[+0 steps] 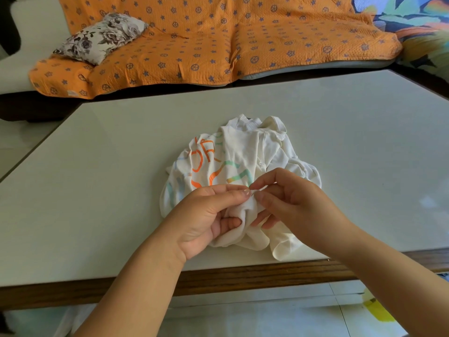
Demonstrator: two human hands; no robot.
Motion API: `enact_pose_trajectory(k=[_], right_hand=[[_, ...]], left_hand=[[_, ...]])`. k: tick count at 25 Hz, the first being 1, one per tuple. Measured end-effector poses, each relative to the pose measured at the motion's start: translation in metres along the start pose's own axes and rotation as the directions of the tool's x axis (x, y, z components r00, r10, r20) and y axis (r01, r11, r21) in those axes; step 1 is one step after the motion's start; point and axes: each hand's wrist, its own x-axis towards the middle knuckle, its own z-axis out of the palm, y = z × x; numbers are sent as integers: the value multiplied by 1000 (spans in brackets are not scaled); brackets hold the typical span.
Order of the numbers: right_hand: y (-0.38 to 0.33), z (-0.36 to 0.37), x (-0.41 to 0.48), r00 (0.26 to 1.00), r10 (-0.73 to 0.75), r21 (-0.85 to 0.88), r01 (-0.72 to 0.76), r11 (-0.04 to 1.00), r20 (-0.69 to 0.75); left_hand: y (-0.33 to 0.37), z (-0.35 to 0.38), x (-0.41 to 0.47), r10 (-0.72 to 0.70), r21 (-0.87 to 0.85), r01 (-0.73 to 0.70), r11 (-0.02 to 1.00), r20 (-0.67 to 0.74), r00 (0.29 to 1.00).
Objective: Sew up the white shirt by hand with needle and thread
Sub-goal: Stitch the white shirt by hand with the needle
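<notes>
our left hand (206, 215) gripped a crumpled white printed shirt (245, 152); our right hand (291, 203) pinched a thin needle (254, 191) against it.

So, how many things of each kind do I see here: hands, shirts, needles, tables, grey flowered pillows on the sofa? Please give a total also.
Hands: 2 (left hand, right hand)
White shirt: 1
Needle: 1, a thin sliver pinched by the right hand
Table: 1
Grey flowered pillow: 1
Total: 6
</notes>
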Motion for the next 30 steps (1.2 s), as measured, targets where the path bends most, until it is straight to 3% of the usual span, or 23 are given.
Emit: enact_pose_trajectory(k=[9, 16, 20, 22, 24, 26, 28, 30], right_hand=[[-1, -1, 2, 999, -6, 31, 7, 999, -39], [1, 0, 0, 994, -105, 21, 106, 994, -13], [1, 2, 2, 980, -81, -40, 75, 996, -179], [-1, -2, 7, 960, -25, 79, 49, 996, -279], [-4, -12, 12, 960, 123, 404, -12, 915, -250], [-7, -23, 18, 958, 249, 698, -83, 712, -140], [-6, -34, 22, 951, 298, 841, -90, 534, -87], [-2, -43, 26, 952, 283, 888, -28, 460, -117]], left_hand=[[1, -2, -2, -24, 102, 23, 995, 4, 1000], [1, -2, -2, -12, 100, 12, 995, -4, 1000], [0, 1, -2, -7, 127, 11, 992, -27, 1000], [0, 1, -2, -1, 134, 5, 991, -36, 999], [1, 0, -2, 9, 134, -5, 991, -34, 999], [2, -2, -2, 16, 133, -12, 991, -29, 999], [2, -2, -2, 24, 131, -20, 991, -30, 999], [3, -2, -2, 35, 136, -29, 990, -38, 999]])
